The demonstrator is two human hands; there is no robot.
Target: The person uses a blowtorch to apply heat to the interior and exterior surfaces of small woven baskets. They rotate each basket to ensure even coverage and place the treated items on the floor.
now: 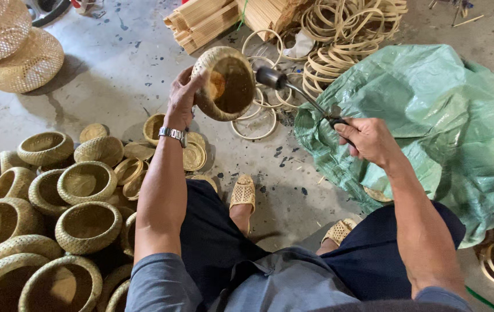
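My left hand (182, 98) holds up a small woven bamboo basket (227, 84) by its rim, its opening turned toward me. My right hand (368, 138) grips the handle of a metal hammer (293, 92). The hammer's dark head sits at the basket's right rim, touching or almost touching it. A silver watch (172, 134) is on my left wrist. I sit with my knees apart and my sandalled feet (243, 193) on the concrete floor.
Several finished woven baskets (88, 225) are piled at my left. A green plastic sack (432, 121) lies at my right. Bamboo rings (351, 23) and bundled bamboo strips (201, 20) lie ahead. Two large woven shades (13, 49) stand far left.
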